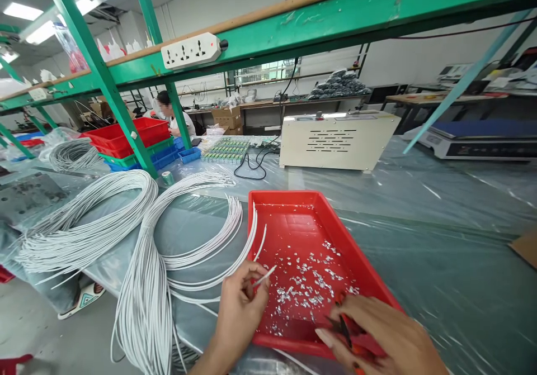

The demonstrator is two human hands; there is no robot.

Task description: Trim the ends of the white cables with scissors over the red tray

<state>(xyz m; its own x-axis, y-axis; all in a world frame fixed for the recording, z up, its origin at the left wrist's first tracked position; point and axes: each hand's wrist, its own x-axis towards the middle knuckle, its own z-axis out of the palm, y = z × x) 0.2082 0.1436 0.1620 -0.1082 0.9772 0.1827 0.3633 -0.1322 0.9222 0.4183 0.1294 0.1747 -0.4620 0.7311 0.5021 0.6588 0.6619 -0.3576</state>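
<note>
My left hand [243,302] pinches a thin white cable [265,276] close to its tip, over the left edge of a red tray [293,224]. Small silvery scraps [308,280] lie scattered across the tray's floor. Above the tray's near right corner, my right hand [377,330] is wrapped round a tool with red-orange handles and dark jaws, which looks like cutters [344,327]; the palm hides much of it. A large bundle of white cables [146,263] lies coiled left of the tray, with several ends reaching to the tray's left wall.
Another cable coil [92,213] lies farther left. Beyond the tray stand a beige machine [335,143] and a blue-topped scale [482,140]. A green frame [126,118] with a power strip [193,51] crosses above stacked bins [130,137]. A person [168,112] sits in the background.
</note>
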